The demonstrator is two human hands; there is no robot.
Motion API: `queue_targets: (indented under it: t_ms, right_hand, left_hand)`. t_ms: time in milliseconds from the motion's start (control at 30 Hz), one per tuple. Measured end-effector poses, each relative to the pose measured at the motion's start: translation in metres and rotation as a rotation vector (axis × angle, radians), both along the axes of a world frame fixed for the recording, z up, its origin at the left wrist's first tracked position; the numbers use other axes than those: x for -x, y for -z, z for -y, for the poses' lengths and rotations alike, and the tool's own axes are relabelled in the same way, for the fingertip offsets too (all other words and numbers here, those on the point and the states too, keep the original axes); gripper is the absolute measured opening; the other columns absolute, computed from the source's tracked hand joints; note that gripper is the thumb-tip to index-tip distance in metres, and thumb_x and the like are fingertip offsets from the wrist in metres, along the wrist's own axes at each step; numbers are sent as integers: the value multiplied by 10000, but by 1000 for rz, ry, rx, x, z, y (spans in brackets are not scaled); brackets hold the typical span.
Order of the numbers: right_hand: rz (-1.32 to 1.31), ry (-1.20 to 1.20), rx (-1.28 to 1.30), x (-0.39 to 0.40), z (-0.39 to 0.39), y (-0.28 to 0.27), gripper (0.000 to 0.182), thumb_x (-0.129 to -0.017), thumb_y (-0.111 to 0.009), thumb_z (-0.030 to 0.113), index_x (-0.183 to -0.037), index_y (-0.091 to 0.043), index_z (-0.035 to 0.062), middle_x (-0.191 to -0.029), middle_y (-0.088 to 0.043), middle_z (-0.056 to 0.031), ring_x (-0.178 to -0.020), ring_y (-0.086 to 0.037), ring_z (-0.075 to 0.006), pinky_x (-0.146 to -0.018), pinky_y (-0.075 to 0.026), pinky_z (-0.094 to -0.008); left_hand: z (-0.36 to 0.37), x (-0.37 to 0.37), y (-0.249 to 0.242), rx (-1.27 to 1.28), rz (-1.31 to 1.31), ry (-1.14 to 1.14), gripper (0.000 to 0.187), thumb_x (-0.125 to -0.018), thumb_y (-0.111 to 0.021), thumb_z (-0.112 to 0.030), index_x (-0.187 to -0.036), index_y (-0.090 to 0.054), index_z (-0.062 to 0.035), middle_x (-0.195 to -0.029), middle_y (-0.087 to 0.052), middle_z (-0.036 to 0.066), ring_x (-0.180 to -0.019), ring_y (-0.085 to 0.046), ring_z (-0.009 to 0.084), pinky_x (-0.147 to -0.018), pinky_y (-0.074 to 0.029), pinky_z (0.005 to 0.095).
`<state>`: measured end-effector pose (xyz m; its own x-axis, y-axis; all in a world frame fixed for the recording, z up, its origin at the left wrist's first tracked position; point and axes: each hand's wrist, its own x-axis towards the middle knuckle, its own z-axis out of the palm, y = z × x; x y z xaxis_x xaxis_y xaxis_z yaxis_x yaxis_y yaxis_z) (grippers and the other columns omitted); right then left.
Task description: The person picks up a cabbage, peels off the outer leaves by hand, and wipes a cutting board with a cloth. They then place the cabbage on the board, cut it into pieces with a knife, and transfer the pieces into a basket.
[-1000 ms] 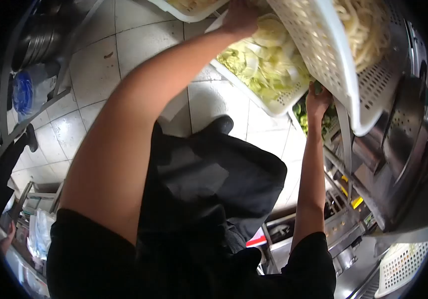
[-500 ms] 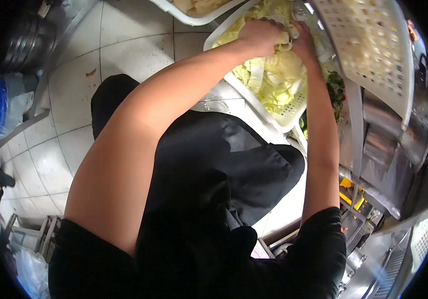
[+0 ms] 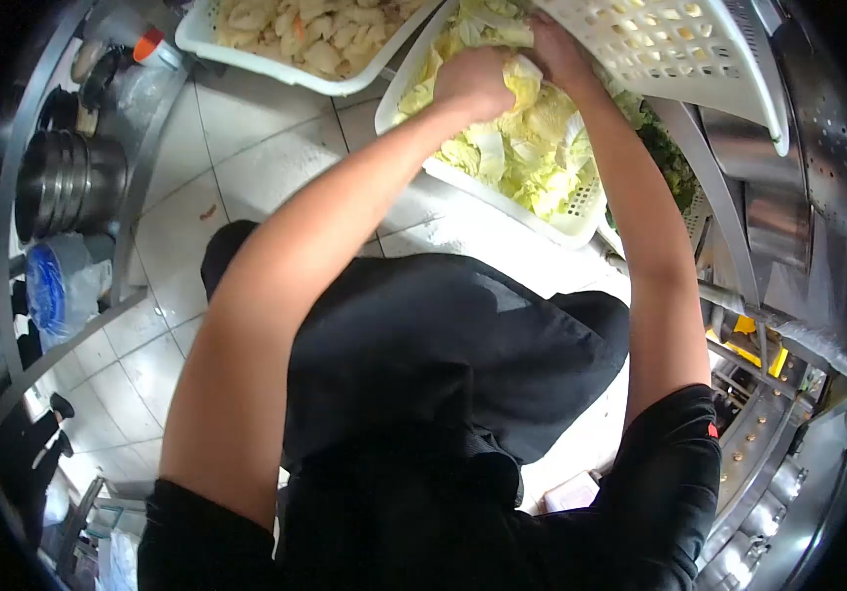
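A white perforated basket [image 3: 581, 229] holds a heap of cut pale green and yellow cabbage leaves [image 3: 542, 177]. My left hand [image 3: 477, 84] is closed on some of these leaves, over the far half of the basket. Beside it, to the right, my right hand [image 3: 559, 51] reaches down among the leaves, against the far right side. Its fingertips are hidden or hard to make out there. A pale leaf piece [image 3: 524, 81] sticks out between the two hands.
Left of the basket stands a white tray [image 3: 335, 87] of pale chunks. A tilted white crate [image 3: 679, 59] overhangs the right side. Dark leafy greens [image 3: 668, 163] lie below it. A metal shelf with stacked pots [image 3: 68, 182] is at the left; the floor is white tile [image 3: 266, 133].
The view has shifted, bringing more of the left tray and shelf into sight. Both hands remain in the cabbage, now slightly farther apart, and the leaves between them have been shifted.
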<state>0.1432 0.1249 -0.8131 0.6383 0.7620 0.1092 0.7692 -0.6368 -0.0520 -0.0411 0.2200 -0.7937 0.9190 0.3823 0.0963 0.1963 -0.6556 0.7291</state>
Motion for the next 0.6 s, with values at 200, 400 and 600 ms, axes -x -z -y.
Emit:
queue_targets:
  t_ms: [200, 400, 600]
  right_hand:
    - [-180, 13, -242, -29, 52, 7, 571, -825, -623, 351, -1314, -463, 104, -1310, -495, -122, -1183, -478, -261, -976, -388, -368]
    - [-465, 281, -233, -4, 91, -12, 522, -846, -616, 206, -1315, -445, 55, -1232, -534, -115, -1101, -518, -203, -918, -428, -304]
    - [-1116, 186, -699, -18, 99, 33, 497, -779, -659, 176, -1232, -507, 38, -1134, -582, -121, -1035, -545, -206, -909, -424, -299]
  left_hand:
    - [-1, -19, 12, -27, -114, -3, 494, -674, -656, -214, -1144, -567, -91, -989, -660, 123, -928, -638, 276, -781, -521, 378]
    - [-13, -68, 42, -72, 216, 213, 718, -622, -740, -389, -1193, -501, -27, -1068, -627, 190, -1015, -601, 322, -844, -501, 381]
    - [-2, -74, -10, 434, 254, 168, 688, -654, -714, -366, -1208, -492, -25, -1102, -604, 191, -1045, -576, 316, -864, -482, 381]
